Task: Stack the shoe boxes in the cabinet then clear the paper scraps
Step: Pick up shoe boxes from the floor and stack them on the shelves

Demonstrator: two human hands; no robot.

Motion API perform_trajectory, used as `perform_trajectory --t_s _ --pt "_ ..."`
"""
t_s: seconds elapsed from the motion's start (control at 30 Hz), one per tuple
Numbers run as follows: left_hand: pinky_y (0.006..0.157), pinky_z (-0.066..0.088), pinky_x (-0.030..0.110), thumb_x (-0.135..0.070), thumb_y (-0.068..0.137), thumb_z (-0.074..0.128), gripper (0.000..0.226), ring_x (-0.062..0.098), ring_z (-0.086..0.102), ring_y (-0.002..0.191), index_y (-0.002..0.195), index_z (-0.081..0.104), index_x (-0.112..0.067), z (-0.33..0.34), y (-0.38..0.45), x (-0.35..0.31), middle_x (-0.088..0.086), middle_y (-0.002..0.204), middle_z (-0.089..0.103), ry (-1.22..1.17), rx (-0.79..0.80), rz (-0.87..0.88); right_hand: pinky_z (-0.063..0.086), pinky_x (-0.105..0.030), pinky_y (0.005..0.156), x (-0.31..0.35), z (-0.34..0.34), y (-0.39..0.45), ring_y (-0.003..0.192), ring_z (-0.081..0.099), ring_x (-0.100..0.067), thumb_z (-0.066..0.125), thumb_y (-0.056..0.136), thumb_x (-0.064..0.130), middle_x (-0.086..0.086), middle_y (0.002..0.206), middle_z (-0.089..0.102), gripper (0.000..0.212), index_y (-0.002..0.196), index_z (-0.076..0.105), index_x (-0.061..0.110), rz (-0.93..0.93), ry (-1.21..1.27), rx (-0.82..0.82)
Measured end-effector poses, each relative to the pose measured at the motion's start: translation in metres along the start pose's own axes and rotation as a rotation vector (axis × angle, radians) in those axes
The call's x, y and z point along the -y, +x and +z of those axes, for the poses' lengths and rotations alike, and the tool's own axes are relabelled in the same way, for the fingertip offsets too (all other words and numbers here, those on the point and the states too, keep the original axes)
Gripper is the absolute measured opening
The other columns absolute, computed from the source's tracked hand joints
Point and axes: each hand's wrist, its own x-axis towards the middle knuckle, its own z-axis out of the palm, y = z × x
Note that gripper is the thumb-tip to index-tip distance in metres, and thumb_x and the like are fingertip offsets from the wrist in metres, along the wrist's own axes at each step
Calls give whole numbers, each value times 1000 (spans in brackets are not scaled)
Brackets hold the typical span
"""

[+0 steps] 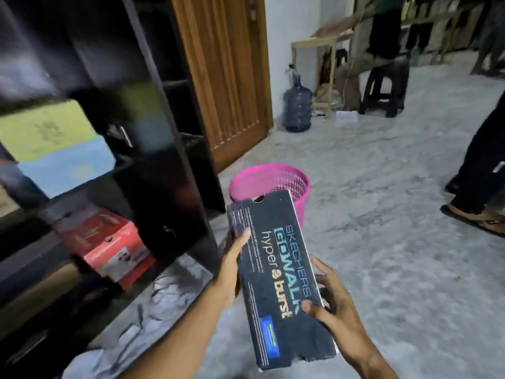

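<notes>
A dark navy shoe box (276, 272) with printed lettering is held low in the middle of the view, above the floor. My left hand (232, 258) grips its left long side and my right hand (332, 307) grips its right side near the corner. The black cabinet (153, 110) stands at the left. On its shelves sit a yellow-green box (46, 129) on a light blue box (71, 170), and lower down a red shoe box (114, 247). Grey paper scraps (147, 313) lie on the floor beside the cabinet foot.
A pink mesh waste basket (273, 184) stands on the floor just behind the held box. A wooden door (226, 77), a water jug (297, 108) and a black stool (385, 86) are farther back. A person's leg and sandalled foot (481, 214) are at the right.
</notes>
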Motion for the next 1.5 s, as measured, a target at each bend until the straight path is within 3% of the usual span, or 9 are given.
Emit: perform_trajectory --t_s 0.23,0.4,0.5,0.6,0.77,0.93,1.17,1.3,1.5 --pt "67 60 33 -37 86 67 42 24 75 71 117 71 -9 -94 -47 -136 10 88 79 -120 -256 235 52 -52 106 83 127 50 124 65 -21 85 73 44 1 134 69 88 152 44 44 -136 21 333" --pt "101 55 53 -54 78 74 61 38 72 104 121 75 -10 -166 -65 -234 18 117 75 -162 -394 402 52 -35 107 131 203 73 138 55 -16 77 81 36 9 147 59 84 156 39 38 -183 102 520" --pt "108 50 56 -54 81 72 66 40 68 115 128 71 -8 -200 -62 -295 20 126 72 -135 -421 489 60 -46 96 166 260 92 126 63 -18 74 88 28 2 143 62 72 153 44 37 -179 202 580" --pt "99 57 45 -61 86 64 62 30 74 102 125 73 -14 -220 -53 -354 10 114 78 -49 -473 487 61 -51 91 205 312 117 117 71 -28 73 83 41 -3 128 73 49 132 64 43 -115 294 534" --pt "112 43 39 -68 69 72 84 21 57 127 140 55 -25 -260 -32 -421 2 138 58 481 -923 703 63 -52 85 269 384 169 106 75 -34 68 91 52 -3 100 79 31 114 74 31 15 337 440" --pt "105 41 29 -57 80 67 60 15 55 122 131 62 -27 -268 -39 -436 -1 129 55 1089 -767 1146 64 -48 76 335 447 226 98 77 -31 72 67 71 -8 108 81 64 112 76 25 115 179 423" --pt "99 45 41 -44 80 66 63 25 54 126 140 53 -31 -307 -6 -451 0 133 55 1608 -654 835 60 -48 89 351 506 278 96 73 -34 66 87 67 -17 96 73 64 104 66 6 192 67 428" --pt "103 39 42 -39 89 67 61 28 45 134 146 46 -33 -324 11 -466 1 142 54 1735 -768 780 60 -46 87 342 530 306 103 67 -36 58 57 93 -17 126 61 109 132 54 13 43 -190 179" --pt "106 45 44 -35 92 70 63 32 49 133 149 42 -34 -336 32 -482 8 146 45 1746 -812 657 45 -51 110 338 554 319 131 54 -38 53 87 72 -10 140 61 66 138 51 29 -272 -423 77"
